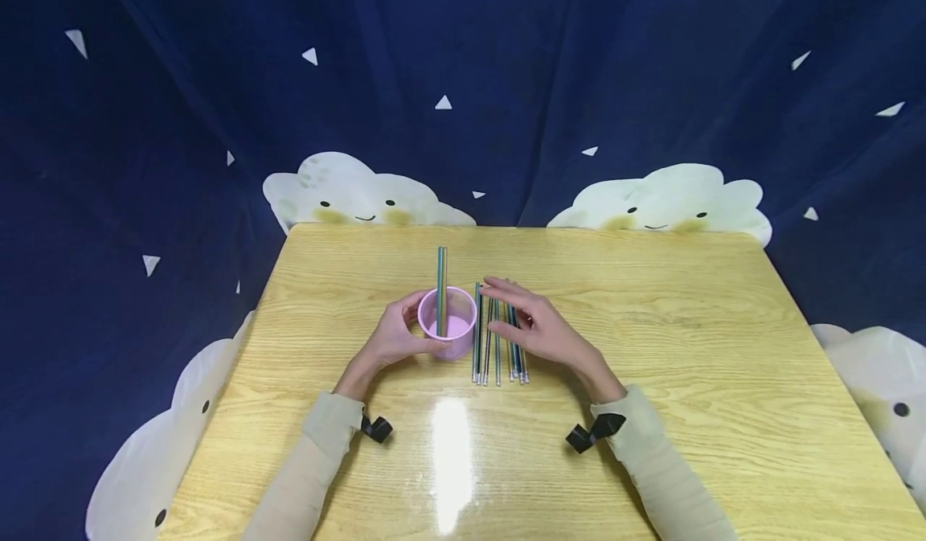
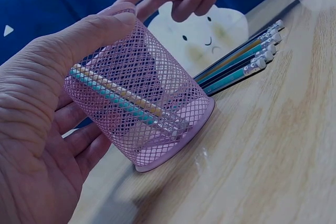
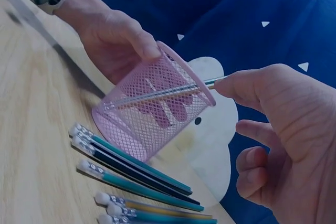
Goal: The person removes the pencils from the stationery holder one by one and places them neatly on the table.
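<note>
My left hand (image 1: 394, 334) grips a pink mesh pencil cup (image 1: 456, 350), thumb on the near side and fingers round the far left side. The cup stands upright on the table. Inside it lean pencils (image 1: 442, 276), teal and yellowish; in the left wrist view their white eraser ends rest at the cup's bottom. To the right of the cup lies a row of several pencils (image 1: 497, 360), erasers towards me. Above this row hovers my right hand (image 1: 542, 328), thumb apart from the fingers, holding nothing that I can see. It hides the far part of some pencils.
The wooden table (image 1: 687, 348) spreads out on both sides of the hands. Behind it hangs a dark blue curtain (image 1: 492, 67) with white triangles and smiling clouds. Black straps (image 1: 595, 432) show at both wrists.
</note>
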`<state>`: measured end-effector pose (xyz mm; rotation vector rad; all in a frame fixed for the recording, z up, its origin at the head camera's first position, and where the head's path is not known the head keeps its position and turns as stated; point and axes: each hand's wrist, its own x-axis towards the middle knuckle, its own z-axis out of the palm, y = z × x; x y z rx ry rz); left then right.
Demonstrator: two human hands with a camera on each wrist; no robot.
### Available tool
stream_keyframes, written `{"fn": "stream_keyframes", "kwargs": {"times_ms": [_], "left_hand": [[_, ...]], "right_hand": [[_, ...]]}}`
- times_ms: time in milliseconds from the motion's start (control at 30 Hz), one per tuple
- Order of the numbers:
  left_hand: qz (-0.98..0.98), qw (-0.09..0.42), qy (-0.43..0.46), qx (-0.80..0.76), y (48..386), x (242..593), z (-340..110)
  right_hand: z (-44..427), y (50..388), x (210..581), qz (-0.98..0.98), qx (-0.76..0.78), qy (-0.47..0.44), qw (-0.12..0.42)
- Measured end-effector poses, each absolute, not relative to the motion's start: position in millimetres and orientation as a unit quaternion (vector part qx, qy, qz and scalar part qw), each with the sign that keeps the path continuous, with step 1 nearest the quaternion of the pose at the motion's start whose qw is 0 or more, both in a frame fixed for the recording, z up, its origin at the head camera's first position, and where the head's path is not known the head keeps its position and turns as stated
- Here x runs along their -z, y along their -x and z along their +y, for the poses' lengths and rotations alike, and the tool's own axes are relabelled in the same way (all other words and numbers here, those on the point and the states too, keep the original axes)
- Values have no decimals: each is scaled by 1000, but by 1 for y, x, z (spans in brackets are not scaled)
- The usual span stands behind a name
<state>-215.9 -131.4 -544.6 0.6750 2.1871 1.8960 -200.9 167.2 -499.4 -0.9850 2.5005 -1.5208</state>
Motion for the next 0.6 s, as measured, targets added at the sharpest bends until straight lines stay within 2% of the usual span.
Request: {"fn": "stream_keyframes", "kwargs": {"times_ms": [600], "left_hand": [[730, 86, -239, -634, 215, 543, -132]], "right_hand": [[136, 205, 484, 806, 478, 347, 51]]}}
